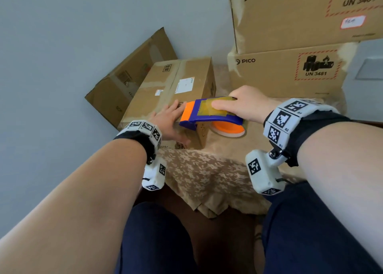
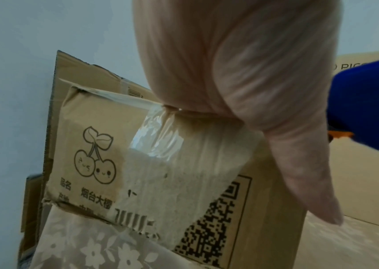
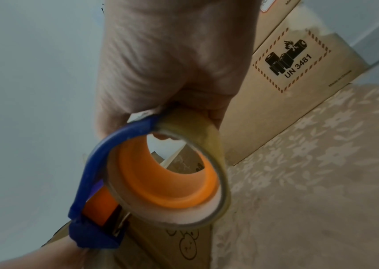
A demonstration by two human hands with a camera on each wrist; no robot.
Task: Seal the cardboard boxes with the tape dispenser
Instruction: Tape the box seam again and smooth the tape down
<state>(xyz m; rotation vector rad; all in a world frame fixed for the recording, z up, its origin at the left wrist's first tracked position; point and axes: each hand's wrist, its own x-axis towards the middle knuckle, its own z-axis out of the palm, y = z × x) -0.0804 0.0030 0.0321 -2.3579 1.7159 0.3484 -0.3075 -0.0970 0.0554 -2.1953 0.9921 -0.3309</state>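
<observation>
The right hand grips the blue and orange tape dispenser, fingers curled round its frame and clear roll — its front end rests on the near top edge of the small cardboard box. The left hand lies flat on that box at about 9 o'clock from the dispenser, fingers straight, thumb down the front face. The box sits on a flowered cloth; two stacked cartons stand at 1 o'clock — a flattened box leans at 11.
</observation>
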